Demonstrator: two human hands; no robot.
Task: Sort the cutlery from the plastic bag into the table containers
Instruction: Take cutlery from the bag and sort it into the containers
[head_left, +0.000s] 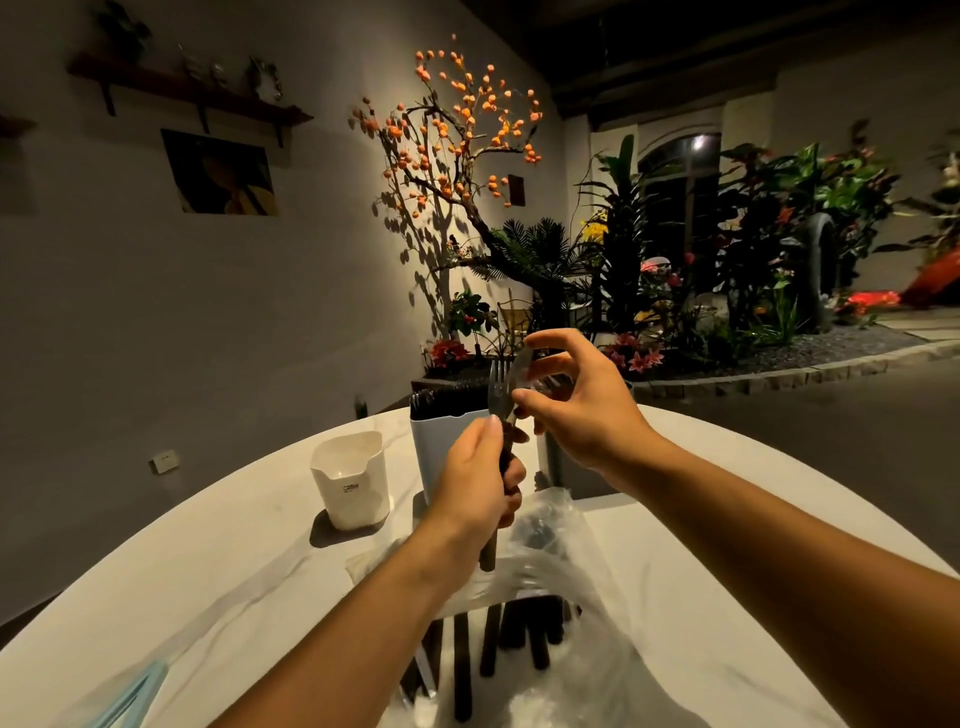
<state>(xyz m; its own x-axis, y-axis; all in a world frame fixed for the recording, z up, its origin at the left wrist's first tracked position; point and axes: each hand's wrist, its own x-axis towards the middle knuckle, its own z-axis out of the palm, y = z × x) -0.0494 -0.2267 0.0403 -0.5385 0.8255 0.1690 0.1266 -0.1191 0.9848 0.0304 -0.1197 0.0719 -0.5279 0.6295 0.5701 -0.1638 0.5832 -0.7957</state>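
We see a fork (500, 387) with a dark handle held upright above a round white table (218, 561), its tines pointing up; our left hand (475, 488) has its fingers curled round the handle, gripping it together with at least one other dark-handled piece that sticks out below the fist. Our right hand (576, 400) is raised just beside the fork's head, thumb and forefinger pinching a shiny blade-like piece (522, 364) next to the tines. Below the hands, a clear plastic bag (566, 561) lies crumpled on the table, with several more dark cutlery handles (511, 639) poking out of it towards us. Behind the left hand stands a tall pale blue container (436, 441), and to its left, a little apart, a shorter white container (350, 480). Beyond the table, a branch with orange blossoms (457, 124) and leafy plants (753, 234) fill the dim room
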